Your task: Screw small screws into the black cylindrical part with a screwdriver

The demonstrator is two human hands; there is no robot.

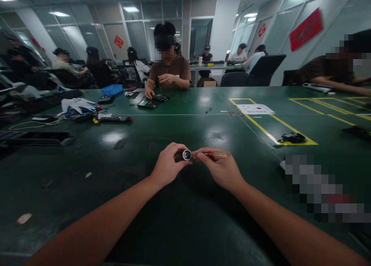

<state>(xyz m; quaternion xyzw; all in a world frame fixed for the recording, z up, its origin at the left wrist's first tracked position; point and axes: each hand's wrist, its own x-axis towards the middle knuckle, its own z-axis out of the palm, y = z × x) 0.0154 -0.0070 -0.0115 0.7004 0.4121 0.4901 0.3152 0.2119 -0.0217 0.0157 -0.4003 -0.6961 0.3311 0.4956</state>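
Note:
My left hand [170, 162] is closed around a small round part [187, 155] with a white rim and a dark inside, its open face turned toward me. In my right hand [222, 166] is a screwdriver [218, 154] with a clear amber handle, gripped near its shaft. The thin shaft points left and its tip reaches the opening of the round part. Whether the tip touches anything inside is too small to tell. Both hands are just above the green table [139, 219], close together.
Across the table a person [169, 69] works on dark devices [147, 104]. White gloves [77, 105] and a powered screwdriver [113, 119] lie at the left, near a blue tray [112, 89]. To the right are a paper sheet [255, 109] and black parts [292, 138] by yellow tape.

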